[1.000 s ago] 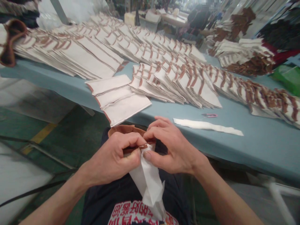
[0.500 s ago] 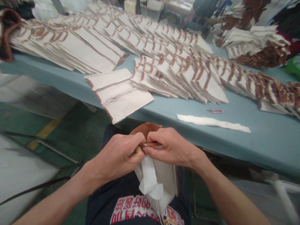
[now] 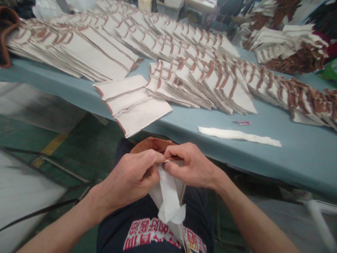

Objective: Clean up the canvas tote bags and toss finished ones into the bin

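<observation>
Head view: both hands meet over the lap, near the surface (image 3: pixel 289 165) edge. The left hand (image 3: pixel 131 179) and right hand (image 3: pixel 191 165) pinch the brown-trimmed top of a white fabric piece (image 3: pixel 168 200), which hangs down between them. Farther off lie white pouches (image 3: pixel 131 105) at the surface edge, a white strip (image 3: pixel 239 135) to the right and small pink snips (image 3: pixel 242 123).

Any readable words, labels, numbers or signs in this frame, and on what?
Dark blue shirt: red-and-white printed characters, seen upside down, partly hidden by the white fabric piece with brown trim; too blurred to read.
No other text visible.
</observation>
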